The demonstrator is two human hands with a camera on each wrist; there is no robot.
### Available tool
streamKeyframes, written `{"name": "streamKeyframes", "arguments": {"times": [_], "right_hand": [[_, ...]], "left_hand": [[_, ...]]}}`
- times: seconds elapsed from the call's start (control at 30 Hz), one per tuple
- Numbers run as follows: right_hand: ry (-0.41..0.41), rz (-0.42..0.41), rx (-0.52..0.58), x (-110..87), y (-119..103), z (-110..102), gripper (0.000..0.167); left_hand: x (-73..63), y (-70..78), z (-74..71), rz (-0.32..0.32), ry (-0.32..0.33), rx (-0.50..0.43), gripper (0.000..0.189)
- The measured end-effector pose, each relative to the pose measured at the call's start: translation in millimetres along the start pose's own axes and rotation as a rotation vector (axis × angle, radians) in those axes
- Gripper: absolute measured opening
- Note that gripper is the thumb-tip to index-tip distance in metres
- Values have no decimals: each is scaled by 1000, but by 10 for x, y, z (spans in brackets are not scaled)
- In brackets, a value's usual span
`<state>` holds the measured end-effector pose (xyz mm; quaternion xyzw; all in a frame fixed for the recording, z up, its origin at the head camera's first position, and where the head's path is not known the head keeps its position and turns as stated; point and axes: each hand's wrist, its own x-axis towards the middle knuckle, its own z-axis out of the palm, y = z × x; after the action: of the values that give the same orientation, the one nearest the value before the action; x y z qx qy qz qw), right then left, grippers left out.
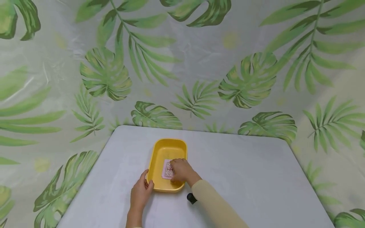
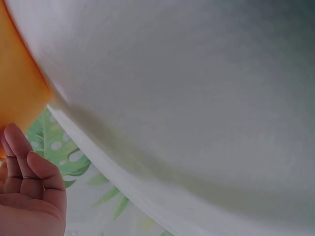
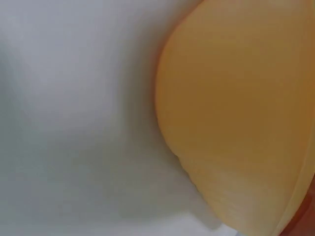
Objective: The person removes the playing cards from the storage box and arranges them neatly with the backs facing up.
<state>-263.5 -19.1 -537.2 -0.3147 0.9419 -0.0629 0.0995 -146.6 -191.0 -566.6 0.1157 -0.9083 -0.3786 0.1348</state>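
A yellow tray [image 1: 156, 158] with rounded corners sits on the white table. Inside it is a pink-bordered playing card [image 1: 167, 169] with a red floral pattern, partly covered by my right hand [image 1: 182, 171]. The fingers and thumb of that hand grip the card at its right side. My left hand [image 1: 141, 191] holds the tray's near left corner, thumb at the front edge and fingers along the left side. In the left wrist view, curled fingers [image 2: 17, 142] meet the tray's orange-looking wall [image 2: 22, 73]. The right wrist view is mostly filled by the tray's outer side [image 3: 236, 108].
The white table [image 1: 242, 177] extends to the right of the tray. A small black rounded object [image 1: 191, 198] shows beside my right sleeve [image 1: 214, 202]. Behind the table hangs a leaf-patterned sheet [image 1: 199, 63].
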Motion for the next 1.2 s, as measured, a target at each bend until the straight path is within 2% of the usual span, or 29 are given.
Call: {"name": "streamKeyframes", "arguments": {"times": [0.2, 0.33, 0.5, 0.8, 1.2], "right_hand": [[-62, 65, -19, 85, -2, 10, 72], [-81, 73, -43, 97, -2, 22, 74], [-64, 60, -57, 116, -7, 45, 71], [-57, 78, -38, 160, -20, 58, 76], [-48, 79, -117, 186, -24, 109, 89]], "left_hand": [[1, 0, 6, 4, 5, -2, 51], [-10, -3, 29, 4, 0, -4, 52], [-14, 10, 20, 7, 6, 4, 51], [14, 5, 11, 17, 23, 7, 51], [4, 38, -11, -10, -10, 5, 51]]}}
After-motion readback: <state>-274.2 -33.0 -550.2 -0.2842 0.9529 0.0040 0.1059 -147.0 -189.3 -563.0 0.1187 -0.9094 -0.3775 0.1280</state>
